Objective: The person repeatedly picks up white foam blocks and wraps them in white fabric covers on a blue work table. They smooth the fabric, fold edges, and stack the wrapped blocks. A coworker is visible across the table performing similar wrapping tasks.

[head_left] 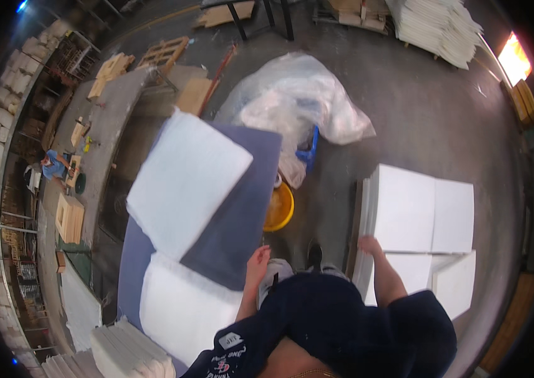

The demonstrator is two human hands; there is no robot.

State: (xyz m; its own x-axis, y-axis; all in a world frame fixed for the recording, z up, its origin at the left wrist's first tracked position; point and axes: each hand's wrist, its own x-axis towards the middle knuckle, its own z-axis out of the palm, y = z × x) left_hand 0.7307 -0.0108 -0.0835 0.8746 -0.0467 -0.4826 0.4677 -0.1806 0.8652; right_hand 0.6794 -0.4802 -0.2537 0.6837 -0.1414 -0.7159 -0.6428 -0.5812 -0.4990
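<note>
My left hand (258, 261) hangs beside the right edge of a table with a blue-grey top (235, 246), its fingers loosely bent and apart, holding nothing. A white fluffy sheet (191, 183) lies askew across the table's far part. Nearer to me a second white sheet (182, 305) lies flat, partly under my left arm. On my right stand stacks of white foam-like slabs (405, 208). My right hand (369, 244) has its fingers curled at the left edge of these slabs, where the stacks meet; its fingertips are small and partly hidden.
A yellow bucket (281, 211) stands on the floor beyond my feet, near clear plastic sheeting (292, 94) and a blue object (308, 150). A grey workbench (112, 113) runs along the left, with a person (54, 165) at it. More white sheets (434, 28) are piled far right.
</note>
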